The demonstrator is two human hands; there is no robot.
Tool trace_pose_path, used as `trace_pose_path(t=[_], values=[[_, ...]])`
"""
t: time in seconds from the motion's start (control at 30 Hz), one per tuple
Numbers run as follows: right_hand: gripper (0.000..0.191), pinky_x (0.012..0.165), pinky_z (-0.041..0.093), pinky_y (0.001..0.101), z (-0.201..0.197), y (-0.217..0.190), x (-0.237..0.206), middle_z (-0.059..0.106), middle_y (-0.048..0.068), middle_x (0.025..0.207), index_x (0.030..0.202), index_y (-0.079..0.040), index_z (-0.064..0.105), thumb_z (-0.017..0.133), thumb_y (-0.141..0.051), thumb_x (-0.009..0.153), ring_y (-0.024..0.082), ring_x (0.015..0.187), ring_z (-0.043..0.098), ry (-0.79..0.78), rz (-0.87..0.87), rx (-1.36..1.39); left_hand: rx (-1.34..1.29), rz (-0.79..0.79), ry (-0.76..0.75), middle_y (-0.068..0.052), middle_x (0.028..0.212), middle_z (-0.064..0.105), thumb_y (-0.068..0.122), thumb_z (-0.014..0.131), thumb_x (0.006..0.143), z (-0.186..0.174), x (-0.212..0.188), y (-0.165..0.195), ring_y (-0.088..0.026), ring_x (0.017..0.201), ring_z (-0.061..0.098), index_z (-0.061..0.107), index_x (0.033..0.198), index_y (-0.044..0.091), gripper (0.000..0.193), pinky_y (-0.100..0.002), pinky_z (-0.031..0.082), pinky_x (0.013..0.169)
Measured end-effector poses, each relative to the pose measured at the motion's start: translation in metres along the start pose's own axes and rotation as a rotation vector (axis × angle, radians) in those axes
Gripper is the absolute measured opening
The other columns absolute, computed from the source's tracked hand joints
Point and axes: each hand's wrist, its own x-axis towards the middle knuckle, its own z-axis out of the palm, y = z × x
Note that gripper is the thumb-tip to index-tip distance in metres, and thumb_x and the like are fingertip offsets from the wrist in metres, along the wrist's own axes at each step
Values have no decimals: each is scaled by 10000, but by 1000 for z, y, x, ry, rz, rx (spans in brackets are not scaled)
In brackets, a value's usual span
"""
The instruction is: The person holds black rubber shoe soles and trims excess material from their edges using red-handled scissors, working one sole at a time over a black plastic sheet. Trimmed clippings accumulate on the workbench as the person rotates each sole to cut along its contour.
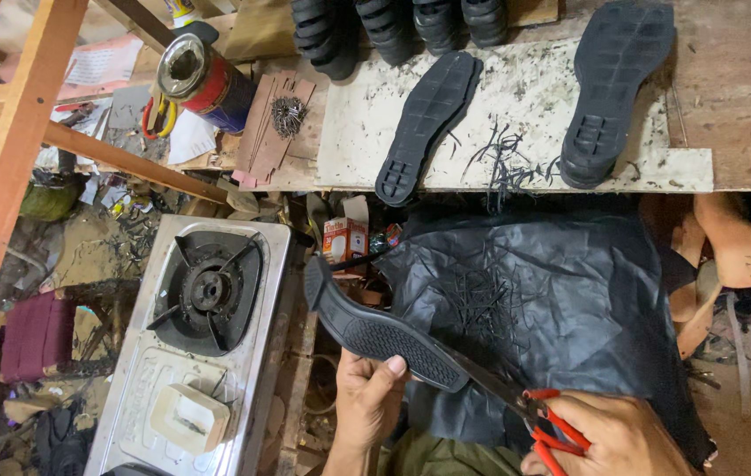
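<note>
At the lower middle of the frame, the left hand (366, 401) closes its fingers (393, 368) round a black rubber sole (375, 330), thumb pressed on its tread. At the lower right, the right hand (609, 436) grips red-handled scissors (525, 407), blades meeting the sole's edge, over a black sheet (560, 291). Two more soles (428, 123) lie on the desk (728, 79) above.

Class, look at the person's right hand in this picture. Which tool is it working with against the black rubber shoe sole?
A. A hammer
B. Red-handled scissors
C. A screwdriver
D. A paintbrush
B: the right hand has its fingers through the loops of the red-handled scissors, whose blades meet the edge of the black shoe sole that the left hand steadies.
</note>
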Motion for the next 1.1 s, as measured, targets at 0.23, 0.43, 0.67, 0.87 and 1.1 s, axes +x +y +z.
trace_pose_path(t=[0.23,0.43,0.67,0.87,1.1], values=[[726,569,576,305,2,-8,9,757,-1,692,1165,-141,762,987,-484,567,132,633,729,-52,123,-68,81,-135,21,-147,1062,708,-98,658,863,-13,-13,-16,-85,659,597,533,1358,-26,516,-255,510,601],[649,547,595,265,0,-4,1,755,-22,672,1175,-140,758,951,-473,653,105,602,763,-8,-13,18,178,-144,27,-144,1050,709,-94,679,868,-21,-15,-14,-94,702,607,549,1308,-51,461,-254,484,601],[632,556,606,276,-3,8,-2,769,6,649,1137,-158,789,992,-431,604,115,597,748,-172,196,-52,198,-203,-37,-149,1124,715,-35,695,850,-15,-14,-6,-158,873,695,546,1318,-24,491,-300,567,743],[592,606,606,259,4,16,0,766,-18,799,1180,-106,731,973,-342,695,102,700,749,-99,81,298,227,-135,-88,-131,1198,699,65,758,877,-21,-9,0,-148,857,599,507,1426,-29,611,-279,483,736],[624,632,614,262,4,13,2,779,14,756,1184,-145,751,971,-336,632,109,699,762,-211,289,35,73,-5,41,-169,1179,697,-15,678,900,-7,7,10,-277,1074,691,495,1353,-64,491,-437,554,977]])
